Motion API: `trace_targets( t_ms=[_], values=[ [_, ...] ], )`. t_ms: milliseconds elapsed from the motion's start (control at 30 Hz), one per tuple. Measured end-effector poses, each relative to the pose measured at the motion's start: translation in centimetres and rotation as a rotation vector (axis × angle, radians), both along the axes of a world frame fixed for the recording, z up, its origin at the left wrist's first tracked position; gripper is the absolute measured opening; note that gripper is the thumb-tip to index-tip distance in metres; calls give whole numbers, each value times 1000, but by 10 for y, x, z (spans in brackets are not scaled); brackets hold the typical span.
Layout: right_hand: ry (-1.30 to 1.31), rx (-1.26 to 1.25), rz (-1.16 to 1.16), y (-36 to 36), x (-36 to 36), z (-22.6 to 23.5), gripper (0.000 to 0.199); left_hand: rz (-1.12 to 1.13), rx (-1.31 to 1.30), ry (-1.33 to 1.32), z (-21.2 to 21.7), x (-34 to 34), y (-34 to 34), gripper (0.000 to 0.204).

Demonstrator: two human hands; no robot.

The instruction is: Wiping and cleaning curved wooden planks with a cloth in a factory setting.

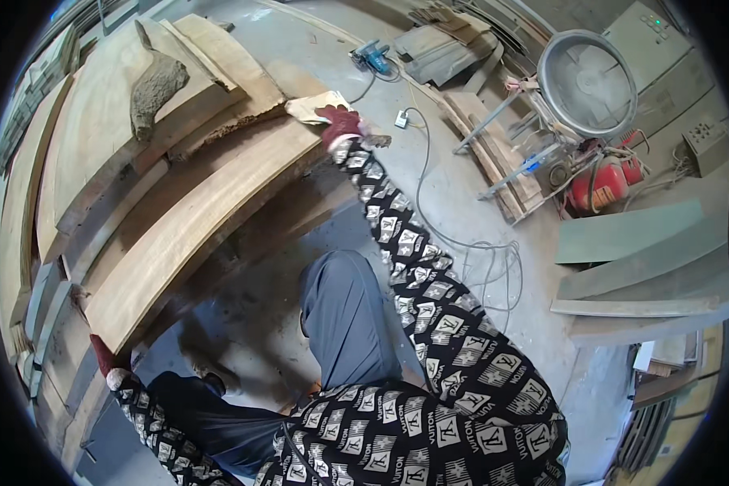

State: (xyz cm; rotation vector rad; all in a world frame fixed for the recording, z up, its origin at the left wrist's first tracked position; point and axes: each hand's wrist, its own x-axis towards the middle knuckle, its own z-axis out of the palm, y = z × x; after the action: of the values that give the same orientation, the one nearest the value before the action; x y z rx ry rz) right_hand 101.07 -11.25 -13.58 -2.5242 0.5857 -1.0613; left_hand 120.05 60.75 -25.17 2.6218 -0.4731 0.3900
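A long, pale wooden plank (211,211) with a darker edge slants across the left half, in front of a stack of slabs. At its near end is my left hand (105,355) in a dark red glove, closed round the plank's corner; its fingers are partly hidden. My right hand (338,123), gloved in the same red, is at the far end with its fingers curled over the plank. Right beside that hand lies a pale, rough-edged piece of wood (308,106). My knees are bent on the near side of the plank.
Thick stacked slabs (81,154) stand behind the plank, with a knobbly piece of wood (158,85) on top. A blue power tool (371,57) and its cable (424,186) lie on the floor. Right are a red tank (603,188), a round metal drum (587,85) and green boards (624,235).
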Motion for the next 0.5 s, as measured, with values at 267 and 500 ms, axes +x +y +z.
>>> trace_targets(
  t_ms=[267,500],
  values=[
    [-52,-328,202,326,104,-28,20,-67,-10,-11,22,11,-9,81],
    [239,-137,641,328,48,-13,43,-42,-597,395,4,-9,-31,75]
  ],
)
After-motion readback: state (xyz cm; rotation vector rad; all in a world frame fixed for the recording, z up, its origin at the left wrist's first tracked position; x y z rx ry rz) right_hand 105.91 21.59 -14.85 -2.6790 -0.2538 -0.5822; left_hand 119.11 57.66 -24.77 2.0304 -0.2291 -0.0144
